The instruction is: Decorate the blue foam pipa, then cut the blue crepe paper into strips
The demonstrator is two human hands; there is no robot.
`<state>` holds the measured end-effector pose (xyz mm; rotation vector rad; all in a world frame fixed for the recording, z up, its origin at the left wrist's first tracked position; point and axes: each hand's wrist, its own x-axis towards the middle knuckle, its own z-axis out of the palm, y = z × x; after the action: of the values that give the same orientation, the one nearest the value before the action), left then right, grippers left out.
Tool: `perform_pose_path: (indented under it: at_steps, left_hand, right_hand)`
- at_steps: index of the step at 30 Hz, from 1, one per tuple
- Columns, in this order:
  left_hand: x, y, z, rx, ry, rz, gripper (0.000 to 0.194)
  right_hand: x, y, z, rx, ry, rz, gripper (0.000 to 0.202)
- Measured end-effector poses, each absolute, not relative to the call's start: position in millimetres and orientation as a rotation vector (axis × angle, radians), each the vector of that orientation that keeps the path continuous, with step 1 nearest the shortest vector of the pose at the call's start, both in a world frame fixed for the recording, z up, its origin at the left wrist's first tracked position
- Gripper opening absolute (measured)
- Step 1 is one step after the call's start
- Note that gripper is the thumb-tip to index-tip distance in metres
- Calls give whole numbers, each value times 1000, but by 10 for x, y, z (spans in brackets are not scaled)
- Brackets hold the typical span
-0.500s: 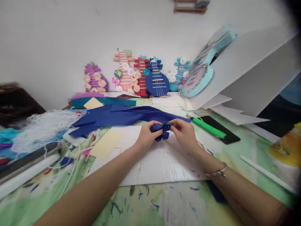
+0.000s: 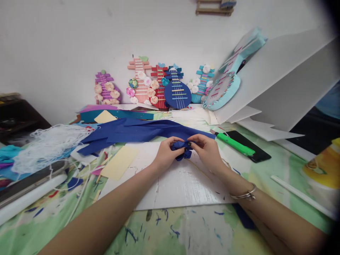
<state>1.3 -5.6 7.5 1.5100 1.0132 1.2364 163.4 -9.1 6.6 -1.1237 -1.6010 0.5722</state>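
From my remote seat: the left hand (image 2: pixel 166 154) and right hand (image 2: pixel 205 152) meet at centre frame, both with fingers pinched around a crumpled blue bundle (image 2: pixel 182 149), held above the far part of a white board (image 2: pixel 175 191). The board's surface spreads below them toward its near edge, lower centre; the forearms slant in from both lower corners. Beyond the hands, long blue sheets (image 2: pixel 124 130) run crosswise, near the fingers. Right of centre, a green-handled tool (image 2: pixel 235 144) lies partly over a flat black slab (image 2: pixel 262 154); a thin white strip (image 2: pixel 300 194) slants toward the right edge.

Materials: the bundle is folded and puckered, the board smooth with a sheen, the cloth (image 2: pixel 207 230) green and yellow, marked with blue scraps or flecks. A pale yellow card (image 2: pixel 120 163) overlaps the board's left part. White string (image 2: pixel 50 145) sits in a loose tangle, middle left. Upper centre, decorated instrument shapes (image 2: pixel 177 94) stand against the wall, strung, some with fabric-like flowers.

Hard to make out: fingers cover much of the bundle, so its folds look perhaps flower-like, no surer than that. The yellow container (image 2: pixel 325 163) is cut off at right, where the frame darkens.
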Motion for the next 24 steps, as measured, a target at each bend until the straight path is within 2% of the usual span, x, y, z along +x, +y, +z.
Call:
perform_pose_path:
  at_steps: [4, 9, 13, 18, 21, 24]
  left_hand:
    - [12, -47, 86, 1473, 984, 1260, 29]
    - [17, -30, 74, 1419, 959, 1271, 31]
    - [21, -16, 52, 1381, 943, 1280, 34]
    - [17, -22, 52, 1380, 928, 1274, 31]
    - [21, -31, 62, 1389, 936, 1271, 29]
    - [29, -36, 66, 1395, 948, 1274, 27]
  right_hand:
    - [1652, -68, 61, -1106, -1527, 711, 16]
    - [1641, -53, 80, -999, -1241, 1080, 27]
    - [1640, -47, 77, -994, -1132, 1224, 27]
    - [1656, -46, 64, -1100, -1290, 941, 16]
    - [1658, -78, 78, -1161, -1436, 657, 9]
    - [1655, -120, 85, -1194, -1611, 293, 12]
